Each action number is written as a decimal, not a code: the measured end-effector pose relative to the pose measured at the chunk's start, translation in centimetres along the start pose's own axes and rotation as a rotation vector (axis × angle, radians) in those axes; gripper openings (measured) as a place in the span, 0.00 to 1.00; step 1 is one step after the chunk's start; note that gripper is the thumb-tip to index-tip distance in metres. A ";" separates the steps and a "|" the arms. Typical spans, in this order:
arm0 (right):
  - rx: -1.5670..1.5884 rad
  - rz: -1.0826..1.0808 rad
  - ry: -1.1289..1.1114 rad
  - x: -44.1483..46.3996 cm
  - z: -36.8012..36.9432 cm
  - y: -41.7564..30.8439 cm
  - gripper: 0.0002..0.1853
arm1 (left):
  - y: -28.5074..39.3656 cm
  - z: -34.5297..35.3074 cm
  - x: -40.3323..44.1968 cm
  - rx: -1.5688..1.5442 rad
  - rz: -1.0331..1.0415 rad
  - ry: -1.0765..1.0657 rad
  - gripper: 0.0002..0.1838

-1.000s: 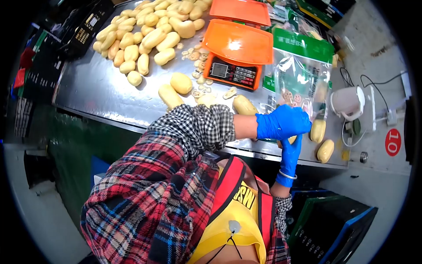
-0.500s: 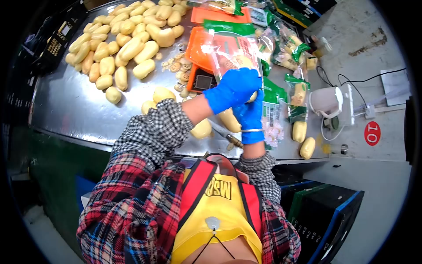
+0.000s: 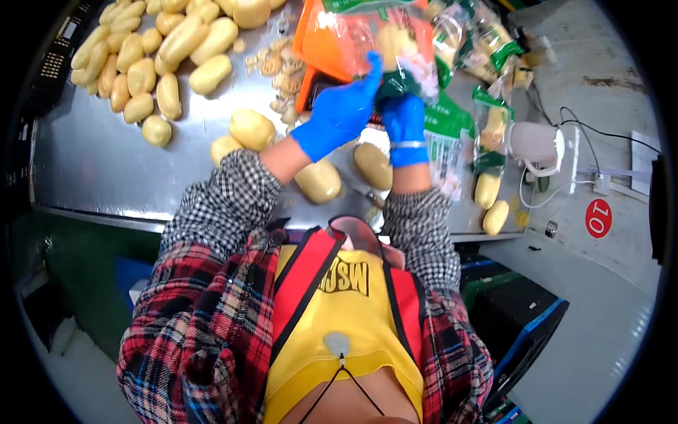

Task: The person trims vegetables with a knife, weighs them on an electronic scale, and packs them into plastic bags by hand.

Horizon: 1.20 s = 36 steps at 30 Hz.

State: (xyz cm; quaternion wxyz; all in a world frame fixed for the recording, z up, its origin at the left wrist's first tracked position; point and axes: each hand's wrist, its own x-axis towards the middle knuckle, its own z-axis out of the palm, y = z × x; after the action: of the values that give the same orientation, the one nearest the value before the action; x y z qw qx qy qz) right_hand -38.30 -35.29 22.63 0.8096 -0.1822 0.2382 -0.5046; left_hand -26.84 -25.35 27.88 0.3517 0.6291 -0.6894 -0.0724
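Note:
A clear plastic bag with green printing and potatoes inside is held over the orange trays. My right hand, in a blue glove with a band at the wrist, is closed on the bag's dark green lower end. My left hand, also blue-gloved, is beside the bag with a finger stretched up along its left edge; the other fingers are partly hidden. Below the hands lie two loose potatoes, with a knife partly visible. Flat green-topped bags lie right of my right hand.
Peeled potatoes are heaped at the upper left of the metal table. Potato trimmings lie beside the orange tray. Filled bags, a white kettle-like container and cables are at the right.
My left hand has shifted left, off its overlap with my right hand. The bag has tipped, and its dark green end now shows at my right hand. The camera view has shifted.

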 end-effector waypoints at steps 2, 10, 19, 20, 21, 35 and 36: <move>-0.912 -0.334 -0.043 1.9 0.3 -1.5 0.17 | 0.9 0.3 0.8 0.362 0.139 0.024 0.41; -1.128 -0.188 -0.267 3.6 -1.0 -3.2 0.17 | 0.4 -0.4 2.0 0.405 0.219 0.096 0.35; -2.086 -1.028 -0.246 4.8 -3.5 -2.8 0.15 | 0.8 0.2 1.3 0.359 0.193 -0.076 0.42; -2.176 -1.071 -0.270 5.1 -4.1 -2.6 0.15 | 0.6 0.2 0.9 0.360 0.175 -0.112 0.43; -2.253 -1.087 -0.291 5.4 -4.4 -2.5 0.15 | 0.5 0.0 0.9 0.327 0.116 -0.140 0.42; -1.698 -0.335 -0.155 -16.3 -9.3 -1.5 0.40 | -0.7 -4.3 0.1 -0.266 -0.084 -0.019 0.37; -1.694 -0.300 -0.165 -16.8 -9.7 -0.8 0.42 | -1.4 -4.9 -0.6 -0.322 -0.147 0.009 0.36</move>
State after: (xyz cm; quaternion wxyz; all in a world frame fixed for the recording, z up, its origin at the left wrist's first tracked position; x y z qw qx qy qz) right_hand -50.76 -21.01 18.46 0.3404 -0.7900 0.4479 -0.2437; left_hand -22.86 -23.42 30.50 0.4448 0.6136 -0.6195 -0.2046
